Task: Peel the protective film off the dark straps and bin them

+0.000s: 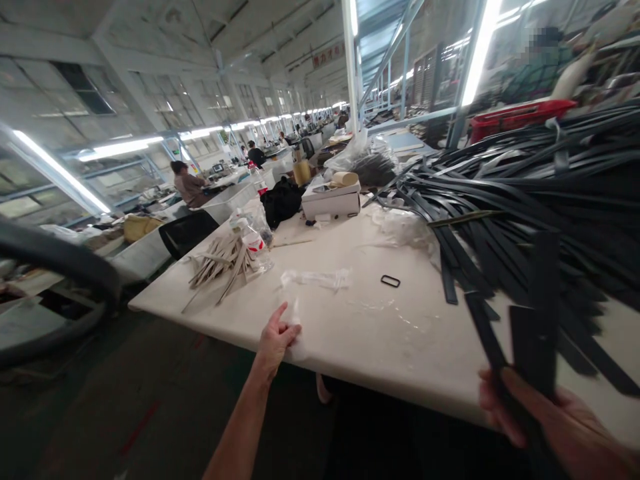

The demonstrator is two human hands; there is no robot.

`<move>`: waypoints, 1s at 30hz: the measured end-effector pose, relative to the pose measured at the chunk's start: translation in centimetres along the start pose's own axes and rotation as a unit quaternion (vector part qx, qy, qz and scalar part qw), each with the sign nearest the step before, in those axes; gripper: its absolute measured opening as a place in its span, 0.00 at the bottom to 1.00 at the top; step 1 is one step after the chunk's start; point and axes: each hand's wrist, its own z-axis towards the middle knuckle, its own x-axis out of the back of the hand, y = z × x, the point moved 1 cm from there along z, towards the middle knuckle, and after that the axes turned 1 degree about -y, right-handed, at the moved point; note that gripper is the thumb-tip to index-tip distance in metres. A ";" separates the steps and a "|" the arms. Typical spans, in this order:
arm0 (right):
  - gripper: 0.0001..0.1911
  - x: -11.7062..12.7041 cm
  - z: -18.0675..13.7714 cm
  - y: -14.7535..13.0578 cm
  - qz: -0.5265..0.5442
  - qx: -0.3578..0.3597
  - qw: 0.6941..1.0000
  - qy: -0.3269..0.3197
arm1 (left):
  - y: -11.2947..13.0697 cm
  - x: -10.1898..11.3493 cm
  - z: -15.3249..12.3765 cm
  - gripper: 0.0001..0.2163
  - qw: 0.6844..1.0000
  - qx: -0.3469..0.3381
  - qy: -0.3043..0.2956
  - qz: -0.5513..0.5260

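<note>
My left hand (277, 338) is at the table's front edge, thumb and fingers pinched on a strip of thin clear plastic (317, 279) that lies crumpled across the tabletop. Its index finger points forward. In my right hand (543, 407), at the lower right, are several flat black straps (543, 313), the fingers wrapped round them. Their ends stick up and away from me, in front of a big pile of similar black straps (495, 193). A black rectangular ring buckle (391, 281) lies between my hands, touched by neither.
On the pale table (370, 340), a bundle of beige strips (225, 260) and a plastic bottle (257, 248) lie at the left. Behind stand a white box (331, 202) and a black bag (281, 202). A red basket (520, 117) is beyond the pile. People sit farther back.
</note>
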 end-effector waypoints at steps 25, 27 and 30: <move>0.25 -13.6 2.5 -1.1 0.007 -0.011 0.979 -0.203 | -1.7 -5.0 -0.5 0.24 0.972 -0.137 0.018 0.191; 0.27 -12.8 2.6 -1.1 0.014 -0.013 0.983 -0.184 | -1.0 -3.9 0.6 0.21 0.958 -0.154 0.040 0.237; 0.28 -12.0 2.7 -0.9 0.022 -0.012 0.987 -0.162 | 0.4 -2.1 1.8 0.25 0.931 -0.187 0.080 0.302</move>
